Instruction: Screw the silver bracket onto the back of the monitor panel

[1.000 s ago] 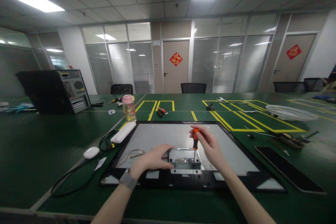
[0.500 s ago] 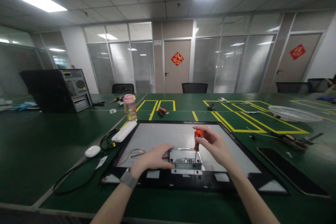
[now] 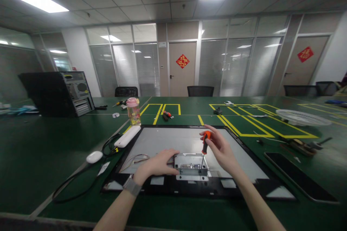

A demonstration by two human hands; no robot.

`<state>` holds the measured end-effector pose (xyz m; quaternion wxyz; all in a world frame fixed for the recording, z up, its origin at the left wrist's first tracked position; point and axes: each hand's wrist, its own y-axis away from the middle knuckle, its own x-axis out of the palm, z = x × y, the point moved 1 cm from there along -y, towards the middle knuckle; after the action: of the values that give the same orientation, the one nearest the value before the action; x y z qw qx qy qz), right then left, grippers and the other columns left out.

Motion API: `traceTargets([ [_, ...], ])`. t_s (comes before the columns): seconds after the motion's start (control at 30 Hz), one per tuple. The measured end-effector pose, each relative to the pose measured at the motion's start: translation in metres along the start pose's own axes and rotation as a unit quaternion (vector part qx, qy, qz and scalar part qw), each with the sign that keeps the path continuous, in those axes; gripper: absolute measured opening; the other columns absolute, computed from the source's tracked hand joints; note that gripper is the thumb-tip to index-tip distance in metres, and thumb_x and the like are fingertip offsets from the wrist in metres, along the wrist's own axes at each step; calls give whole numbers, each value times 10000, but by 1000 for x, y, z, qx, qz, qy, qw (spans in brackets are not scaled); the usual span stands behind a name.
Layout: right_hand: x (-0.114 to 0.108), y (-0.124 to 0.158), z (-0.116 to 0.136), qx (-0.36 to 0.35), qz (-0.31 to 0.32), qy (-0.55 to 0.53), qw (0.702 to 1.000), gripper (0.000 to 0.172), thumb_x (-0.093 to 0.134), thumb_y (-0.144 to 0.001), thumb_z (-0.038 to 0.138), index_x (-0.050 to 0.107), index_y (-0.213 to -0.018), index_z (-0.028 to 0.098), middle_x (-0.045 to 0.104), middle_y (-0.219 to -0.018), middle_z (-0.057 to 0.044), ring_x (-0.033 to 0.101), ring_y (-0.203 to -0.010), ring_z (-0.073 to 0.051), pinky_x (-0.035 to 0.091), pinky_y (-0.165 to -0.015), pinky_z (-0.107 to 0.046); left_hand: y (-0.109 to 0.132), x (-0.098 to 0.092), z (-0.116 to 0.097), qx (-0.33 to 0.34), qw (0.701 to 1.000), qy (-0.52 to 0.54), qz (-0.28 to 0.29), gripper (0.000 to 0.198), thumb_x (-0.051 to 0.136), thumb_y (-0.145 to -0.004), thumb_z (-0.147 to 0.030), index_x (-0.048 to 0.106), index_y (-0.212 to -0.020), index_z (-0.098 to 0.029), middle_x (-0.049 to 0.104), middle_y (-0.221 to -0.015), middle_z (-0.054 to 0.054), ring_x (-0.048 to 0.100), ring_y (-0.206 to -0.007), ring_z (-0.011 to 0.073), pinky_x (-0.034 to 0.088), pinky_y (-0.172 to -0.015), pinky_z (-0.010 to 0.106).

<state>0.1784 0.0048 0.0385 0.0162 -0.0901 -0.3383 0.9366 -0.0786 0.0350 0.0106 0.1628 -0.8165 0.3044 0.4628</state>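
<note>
A large flat panel point(image 3: 162, 139) with a black frame lies on the green table. Near its front edge sits a metal bracket point(image 3: 187, 159) with parts inside. My left hand point(image 3: 159, 166) rests at the bracket's left end, thumb and fingers on either side of its corner. My right hand point(image 3: 221, 149) holds an orange and black screwdriver point(image 3: 206, 142) by the handle, between thumb and fingers. The screwdriver leans slightly, and its tip reaches down to the right part of the bracket. Thin wires point(image 3: 138, 158) run on the panel left of the bracket.
Left of the panel are a white power strip point(image 3: 128, 136), a pink-lidded bottle point(image 3: 133, 111), a white mouse-like item point(image 3: 94, 157) and black cables. A computer case point(image 3: 54, 94) stands farther left. A black phone point(image 3: 299, 177) and tools point(image 3: 305, 147) lie to the right.
The screwdriver's handle has tilted to the right, and my right hand has shifted slightly with it. My left hand stays at the bracket.
</note>
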Motion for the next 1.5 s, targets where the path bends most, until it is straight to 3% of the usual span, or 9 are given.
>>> traceTargets([
  [0.13, 0, 1, 3, -19, 22, 23, 999, 307, 508, -901, 355, 558, -1184, 248, 652, -1060, -88, 650, -895, -215, 538, -806, -385, 0, 0, 0, -3, 1000, 1, 3, 769, 712, -712, -437, 410, -1389, -237, 480, -1390, 86, 442, -1270, 292, 328, -1081, 392],
  [0.3, 1, 2, 6, -41, -23, 98, 994, 278, 686, -767, 310, 642, -1030, 233, 641, -922, -48, 631, -783, -197, 540, -735, -334, -2, 1, 4, 2, 1000, 1, 6, 787, 713, -709, -455, 397, -1399, -247, 448, -1422, 86, 411, -1300, 295, 304, -1100, 394],
  [0.5, 1, 4, 10, -33, 20, 42, 998, 390, 620, -812, 263, 567, -1198, 236, 674, -894, -43, 649, -792, -193, 540, -774, -353, 0, 0, 1, -9, 1000, 0, 9, 775, 703, -721, -451, 392, -1402, -250, 442, -1430, 79, 401, -1311, 296, 294, -1105, 395],
  [0.7, -1, 5, 14, -56, 26, 31, 998, 178, 583, -848, 272, 617, -1019, 239, 637, -924, -60, 619, -817, -200, 520, -755, -341, 2, -3, -5, -12, 1000, 5, 8, 762, 704, -722, -432, 398, -1398, -258, 455, -1418, 74, 411, -1301, 289, 300, -1099, 390],
  [0.83, 2, 4, 10, -42, 5, 77, 996, 276, 669, -788, 277, 636, -1061, 251, 614, -875, -31, 594, -784, -190, 513, -764, -338, 1, -2, -2, -1, 1000, 10, 7, 757, 711, -718, -425, 405, -1392, -264, 452, -1419, 78, 407, -1303, 288, 301, -1097, 393],
  [0.97, 3, 4, 8, -22, -4, 59, 998, 437, 664, -790, 286, 547, -1209, 250, 637, -839, -17, 624, -778, -195, 517, -800, -372, 0, 0, 0, 2, 1000, 9, 4, 764, 716, -714, -422, 406, -1391, -250, 468, -1402, 83, 435, -1277, 289, 315, -1087, 390],
  [1.23, 1, 6, 13, -51, 31, 46, 997, 231, 590, -852, 305, 601, -1071, 231, 658, -896, -56, 631, -818, -207, 525, -768, -350, 0, 0, 0, 2, 1000, 2, 2, 755, 705, -722, -425, 408, -1390, -238, 479, -1386, 95, 449, -1259, 289, 333, -1073, 391],
  [1.37, 2, 4, 9, -40, 8, 87, 995, 282, 680, -780, 303, 637, -1053, 247, 649, -903, -40, 618, -798, -202, 522, -776, -348, 0, -1, -2, 2, 1000, 3, 4, 758, 709, -717, -426, 411, -1388, -239, 475, -1391, 98, 438, -1270, 293, 323, -1078, 397],
  [1.5, 2, 3, 7, -22, 9, 65, 998, 430, 693, -766, 291, 577, -1178, 255, 661, -854, -21, 642, -782, -201, 535, -784, -370, 0, 0, -1, -2, 1000, 5, 1, 754, 706, -718, -427, 408, -1389, -254, 465, -1405, 86, 427, -1282, 291, 316, -1084, 396],
])
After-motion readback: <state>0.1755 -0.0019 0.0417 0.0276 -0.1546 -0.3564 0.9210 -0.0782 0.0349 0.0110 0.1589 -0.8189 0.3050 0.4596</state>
